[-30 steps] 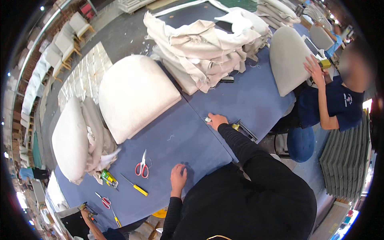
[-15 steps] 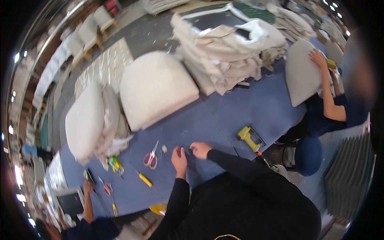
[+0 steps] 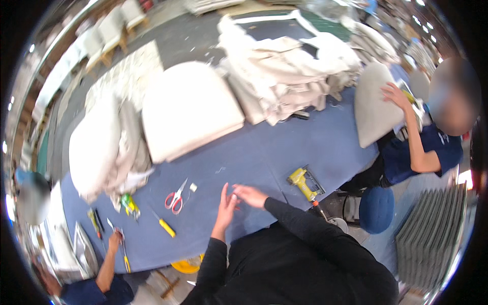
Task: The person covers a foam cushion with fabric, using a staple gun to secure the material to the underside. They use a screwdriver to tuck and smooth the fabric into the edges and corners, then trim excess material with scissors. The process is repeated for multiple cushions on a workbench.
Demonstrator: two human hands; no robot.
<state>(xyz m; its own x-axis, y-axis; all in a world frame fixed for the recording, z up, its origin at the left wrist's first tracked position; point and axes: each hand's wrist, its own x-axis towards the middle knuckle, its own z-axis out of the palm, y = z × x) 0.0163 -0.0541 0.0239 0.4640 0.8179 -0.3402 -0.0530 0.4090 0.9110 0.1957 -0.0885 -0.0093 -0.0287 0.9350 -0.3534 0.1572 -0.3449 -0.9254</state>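
Note:
My left hand (image 3: 223,212) is raised over the blue table (image 3: 244,152) near its front edge, with fingers stretched upward and nothing in it. My right hand (image 3: 250,196) meets it from the right, fingers extended across the left hand's fingertips. The two seem to touch, and neither shows a held object. Left of them lie red-handled scissors (image 3: 175,199), a small pale block (image 3: 193,187) and a yellow-handled screwdriver (image 3: 166,227). To the right rests a yellow staple gun (image 3: 304,185) with a hose attached.
Pale upholstered cushions (image 3: 190,112) and a heap of beige fabric covers (image 3: 290,71) line the far side. At the right a co-worker's hand (image 3: 395,96) steadies a rounded panel (image 3: 373,104). Another co-worker's hand (image 3: 117,239) is among tools at the left. A blue stool (image 3: 377,209) stands nearby.
My hands have come together and their fingers have straightened; before, they were apart and curled. The left co-worker has let go of a dark tool and reached toward scissors. The view has shifted slightly.

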